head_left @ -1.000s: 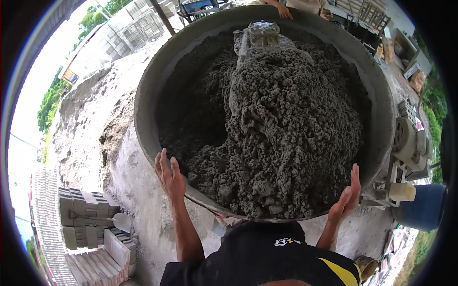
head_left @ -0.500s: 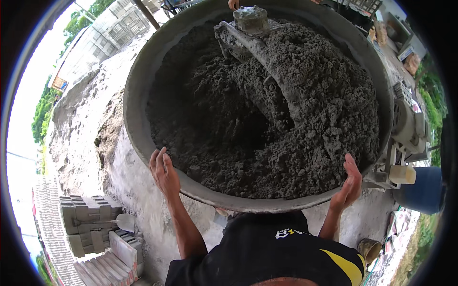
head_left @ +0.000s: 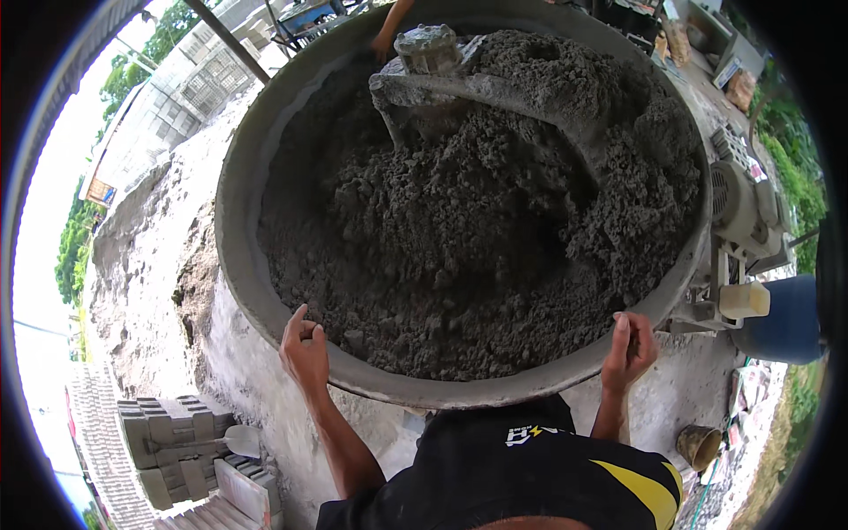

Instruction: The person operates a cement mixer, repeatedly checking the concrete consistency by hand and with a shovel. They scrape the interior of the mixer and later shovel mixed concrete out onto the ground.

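Note:
A big round grey mixer pan (head_left: 237,265) fills the view, heaped with damp dark grey mortar (head_left: 459,230). A mortar-caked mixing arm (head_left: 495,93) curves out from a central hub (head_left: 428,49) near the far side. My left hand (head_left: 305,349) grips the pan's near rim at the lower left, fingers curled over the edge. On the rim at the lower right rests my right hand (head_left: 629,349), fingers pointing up against it. Another person's hand (head_left: 386,40) touches the far rim.
A pale electric motor (head_left: 738,208) is bolted to the pan's right side, with a blue barrel (head_left: 782,322) below it. Stacked grey concrete blocks (head_left: 155,442) and a trowel (head_left: 231,439) lie at the lower left. A sand heap (head_left: 141,265) rises left of the pan.
The mixing arm has swept round through the mortar and the heap has shifted from the right toward the middle. Both my hands have closed further onto the rim.

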`<action>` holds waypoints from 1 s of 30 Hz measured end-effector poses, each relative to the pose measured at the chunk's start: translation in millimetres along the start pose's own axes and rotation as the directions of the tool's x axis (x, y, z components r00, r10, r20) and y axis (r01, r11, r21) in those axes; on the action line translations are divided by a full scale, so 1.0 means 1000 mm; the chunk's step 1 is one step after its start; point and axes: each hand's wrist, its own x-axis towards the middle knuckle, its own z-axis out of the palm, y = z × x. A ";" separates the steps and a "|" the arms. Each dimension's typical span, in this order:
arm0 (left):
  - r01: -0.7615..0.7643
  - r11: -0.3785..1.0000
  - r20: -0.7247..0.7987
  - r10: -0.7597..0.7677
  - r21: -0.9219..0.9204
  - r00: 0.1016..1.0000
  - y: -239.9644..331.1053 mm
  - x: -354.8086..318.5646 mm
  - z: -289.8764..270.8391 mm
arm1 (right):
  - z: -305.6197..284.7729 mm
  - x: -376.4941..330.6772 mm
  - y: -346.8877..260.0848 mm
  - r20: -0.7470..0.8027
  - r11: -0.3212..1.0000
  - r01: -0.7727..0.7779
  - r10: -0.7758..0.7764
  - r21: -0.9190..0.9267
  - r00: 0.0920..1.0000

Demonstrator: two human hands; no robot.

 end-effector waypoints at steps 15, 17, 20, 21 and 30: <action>-0.126 0.990 0.028 0.125 0.056 0.992 0.011 -0.008 0.003 | 0.003 0.010 0.005 -0.230 0.976 0.216 -0.217 -0.029 0.949; -0.142 0.988 0.025 0.140 0.067 0.990 0.010 -0.007 -0.002 | 0.003 0.013 0.000 -0.242 0.969 0.244 -0.243 -0.024 0.940; -0.128 0.990 0.034 0.126 0.059 0.991 0.009 -0.006 -0.006 | -0.001 0.008 -0.001 -0.242 0.972 0.235 -0.223 0.019 0.944; -0.128 0.991 0.027 0.127 0.049 0.992 0.009 -0.006 -0.006 | -0.003 0.006 -0.001 -0.237 0.977 0.212 -0.198 0.035 0.951; -0.076 0.996 0.042 0.075 0.036 0.996 0.005 -0.002 -0.005 | -0.003 0.014 -0.007 -0.137 0.961 0.271 -0.276 -0.060 0.951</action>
